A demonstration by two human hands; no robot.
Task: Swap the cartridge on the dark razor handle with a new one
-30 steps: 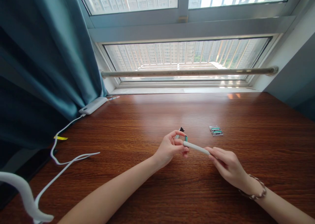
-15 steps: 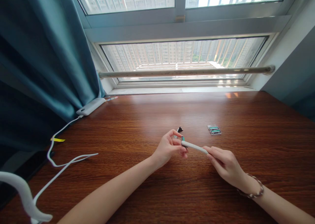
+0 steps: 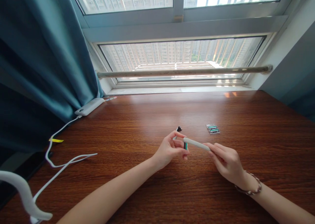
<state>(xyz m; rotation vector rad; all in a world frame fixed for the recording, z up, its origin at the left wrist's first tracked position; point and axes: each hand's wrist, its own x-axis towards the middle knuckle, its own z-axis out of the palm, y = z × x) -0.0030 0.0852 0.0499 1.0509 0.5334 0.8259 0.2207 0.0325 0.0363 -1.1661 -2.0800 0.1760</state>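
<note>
Two hands: right [image 3: 227,161] grips one razor handle [image 3: 196,144]; left [image 3: 169,149] pinches one cartridge [image 3: 185,146].

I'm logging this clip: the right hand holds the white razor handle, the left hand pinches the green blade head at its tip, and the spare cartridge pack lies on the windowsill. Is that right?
Not quite. In the head view the spare cartridge pack lies on the wooden table, not the windowsill. The rest holds: the right hand holds the white razor handle, and the left hand pinches the green blade head.
</note>
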